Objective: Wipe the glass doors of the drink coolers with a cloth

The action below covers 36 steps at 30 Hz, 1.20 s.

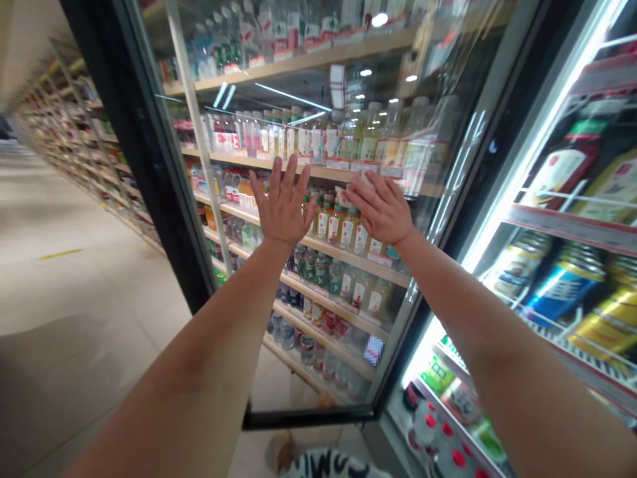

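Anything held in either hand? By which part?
The right hand has a white cloth or tissue pressed under its fingers against the fridge's glass door. The left hand holds nothing, its fingers spread open.

Both hands sit before the glass door (239, 372) of a drinks cooler, left hand (283, 202) beside right hand (378, 209), the door's frame (164, 179) left of them. A scrap of paper or cloth (346, 196) lies under the right hand's fingers (365, 189). Behind the glass: stacked shelves (318, 262) holding rows of bottles (336, 222). Right of the door, a rack of cans (562, 285). Left, the aisle floor (89, 265) runs alongside a long shelving unit (84, 146).
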Each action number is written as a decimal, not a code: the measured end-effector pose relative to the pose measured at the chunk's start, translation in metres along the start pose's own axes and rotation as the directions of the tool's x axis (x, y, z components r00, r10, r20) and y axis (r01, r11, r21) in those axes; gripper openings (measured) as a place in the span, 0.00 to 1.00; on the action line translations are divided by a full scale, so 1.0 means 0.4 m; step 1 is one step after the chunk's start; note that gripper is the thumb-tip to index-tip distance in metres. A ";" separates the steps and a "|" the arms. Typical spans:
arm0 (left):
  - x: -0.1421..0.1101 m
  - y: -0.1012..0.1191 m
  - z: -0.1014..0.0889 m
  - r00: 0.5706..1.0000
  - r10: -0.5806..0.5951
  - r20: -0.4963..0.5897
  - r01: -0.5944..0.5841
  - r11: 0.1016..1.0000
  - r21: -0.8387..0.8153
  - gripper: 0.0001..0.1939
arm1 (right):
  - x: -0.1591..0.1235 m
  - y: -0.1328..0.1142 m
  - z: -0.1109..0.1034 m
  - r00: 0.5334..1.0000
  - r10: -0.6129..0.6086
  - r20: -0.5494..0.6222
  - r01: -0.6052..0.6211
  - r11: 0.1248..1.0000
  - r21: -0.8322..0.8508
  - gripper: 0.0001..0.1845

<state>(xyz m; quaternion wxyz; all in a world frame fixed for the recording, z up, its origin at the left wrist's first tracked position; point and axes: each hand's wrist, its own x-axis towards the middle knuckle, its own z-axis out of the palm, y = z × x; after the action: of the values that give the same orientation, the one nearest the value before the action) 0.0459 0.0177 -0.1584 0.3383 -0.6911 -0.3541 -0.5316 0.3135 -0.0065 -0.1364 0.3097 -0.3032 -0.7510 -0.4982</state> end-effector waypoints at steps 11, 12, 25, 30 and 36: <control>0.004 0.011 -0.008 1.000 -0.019 0.025 0.020 0.999 -0.039 0.32 | -0.014 -0.009 0.021 0.971 0.123 -0.205 -0.128 0.992 -0.008 0.29; 0.004 0.013 -0.010 0.999 -0.022 0.028 0.023 0.999 -0.048 0.32 | -0.016 -0.013 0.020 0.982 0.055 -0.182 -0.063 0.997 -0.035 0.29; 0.005 0.028 -0.031 0.998 -0.035 0.053 0.034 0.999 0.009 0.31 | -0.027 -0.032 0.023 0.993 -0.102 -0.056 0.099 0.994 -0.052 0.32; 0.002 0.024 -0.028 0.998 -0.033 0.051 0.033 0.999 0.004 0.31 | -0.021 -0.030 0.040 0.811 0.438 -0.388 -0.468 0.883 0.017 0.31; 0.005 0.013 -0.007 0.997 -0.063 0.045 0.063 0.998 -0.007 0.34 | -0.032 -0.044 0.021 1.000 -0.015 0.014 0.014 0.999 0.040 0.29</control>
<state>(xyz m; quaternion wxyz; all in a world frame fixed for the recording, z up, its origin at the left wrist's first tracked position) 0.0494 0.0127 -0.1563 0.3105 -0.6926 -0.3811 -0.5278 0.3066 -0.0061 -0.1586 0.3067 -0.2951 -0.7651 -0.4831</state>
